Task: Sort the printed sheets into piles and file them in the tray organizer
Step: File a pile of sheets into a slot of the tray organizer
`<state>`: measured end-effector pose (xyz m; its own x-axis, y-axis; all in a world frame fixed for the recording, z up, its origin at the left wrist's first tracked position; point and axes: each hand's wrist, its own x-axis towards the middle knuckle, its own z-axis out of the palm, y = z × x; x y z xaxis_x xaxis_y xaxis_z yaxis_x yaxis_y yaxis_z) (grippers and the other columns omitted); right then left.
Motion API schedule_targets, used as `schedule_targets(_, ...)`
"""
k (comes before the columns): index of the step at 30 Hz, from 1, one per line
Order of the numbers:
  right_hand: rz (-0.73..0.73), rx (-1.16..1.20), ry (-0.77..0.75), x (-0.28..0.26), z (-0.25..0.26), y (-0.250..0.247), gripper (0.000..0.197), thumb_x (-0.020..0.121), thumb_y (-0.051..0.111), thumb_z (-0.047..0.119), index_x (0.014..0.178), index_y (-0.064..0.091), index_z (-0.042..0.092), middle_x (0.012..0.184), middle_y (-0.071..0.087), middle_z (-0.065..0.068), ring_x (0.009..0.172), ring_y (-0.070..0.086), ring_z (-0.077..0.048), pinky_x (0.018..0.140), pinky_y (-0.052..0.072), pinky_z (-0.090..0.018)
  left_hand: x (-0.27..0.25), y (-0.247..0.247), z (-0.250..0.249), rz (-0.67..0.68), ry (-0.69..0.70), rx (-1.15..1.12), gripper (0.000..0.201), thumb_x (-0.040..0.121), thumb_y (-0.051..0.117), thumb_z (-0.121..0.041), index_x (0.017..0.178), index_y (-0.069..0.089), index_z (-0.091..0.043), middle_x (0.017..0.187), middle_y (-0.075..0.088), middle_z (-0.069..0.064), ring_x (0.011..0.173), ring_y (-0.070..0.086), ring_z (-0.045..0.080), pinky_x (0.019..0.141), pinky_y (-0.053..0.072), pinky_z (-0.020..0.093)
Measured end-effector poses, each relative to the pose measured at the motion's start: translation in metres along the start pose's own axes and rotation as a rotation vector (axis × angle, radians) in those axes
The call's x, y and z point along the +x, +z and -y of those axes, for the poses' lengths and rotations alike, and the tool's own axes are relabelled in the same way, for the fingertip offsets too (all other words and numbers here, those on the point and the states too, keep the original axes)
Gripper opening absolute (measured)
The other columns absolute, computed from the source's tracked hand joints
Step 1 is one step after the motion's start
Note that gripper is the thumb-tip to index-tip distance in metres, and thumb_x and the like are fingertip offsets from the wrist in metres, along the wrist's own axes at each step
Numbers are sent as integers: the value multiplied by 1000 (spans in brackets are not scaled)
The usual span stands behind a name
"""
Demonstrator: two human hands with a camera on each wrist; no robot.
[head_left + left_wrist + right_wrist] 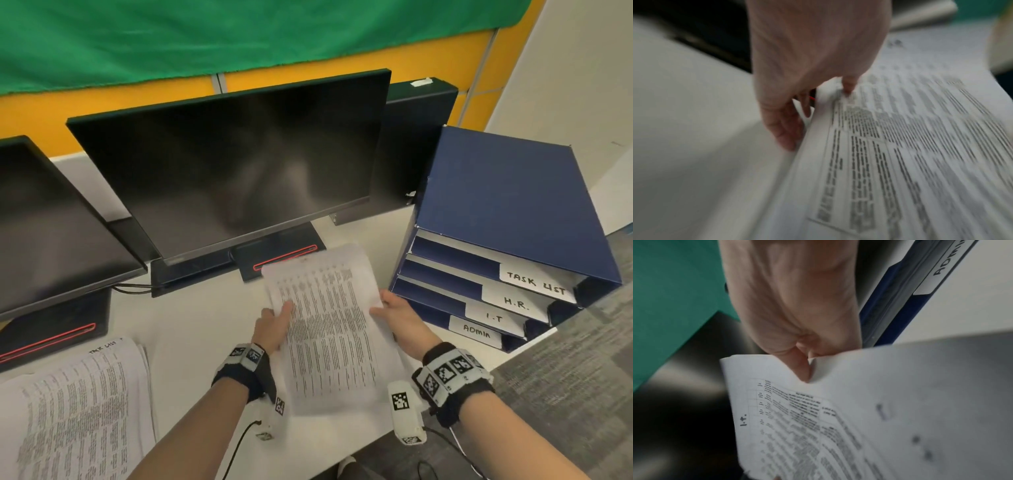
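Note:
Both hands hold a stack of printed sheets [329,325] above the white desk, in front of the middle monitor. My left hand [274,325] pinches its left edge, thumb on top and fingers underneath [789,129]. My right hand [397,315] pinches the right edge, thumb on top [799,366]. In the right wrist view the top sheet [818,426] carries a handwritten "I.T." mark. The blue tray organizer [496,240] stands just right of the sheets, its slots labelled TASK LIST, H.R., I.T and ADMIN [941,267].
Another pile of printed sheets [75,411], its top marked "TASK LIST", lies at the desk's near left. The middle monitor [239,164] and a second monitor [51,222] stand behind. Grey carpet [565,377] lies past the desk's right edge.

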<state>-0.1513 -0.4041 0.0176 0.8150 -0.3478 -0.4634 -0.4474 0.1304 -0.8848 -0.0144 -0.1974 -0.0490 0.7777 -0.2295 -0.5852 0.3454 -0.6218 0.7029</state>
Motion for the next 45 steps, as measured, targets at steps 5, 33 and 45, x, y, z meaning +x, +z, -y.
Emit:
schedule_targets(5,-55,129,-57,-5,25,0,28,89,52,-2,109,62,15,110,70,-10,102,66,-27,95,50,-45,-20,-17,-40,224,227,-631,32,98,45,-18,128,53,-11,122,63,11,104,64,26,90,51,41)
schedule_targets(33,-478,156,-185,-14,-33,9,31,91,49,13,121,55,18,114,65,-1,102,62,-18,90,51,-40,-52,35,-37,-12,421,-346,19,87,59,-12,99,58,-27,93,67,-9,84,66,8,62,50,19)
schedule_targets(45,-846,217,160,-69,-138,-82,16,85,53,10,99,61,11,105,65,-15,94,61,-33,88,49,-47,-85,123,-33,451,376,13,34,95,26,-10,126,38,-21,114,57,-3,96,58,15,72,45,18)
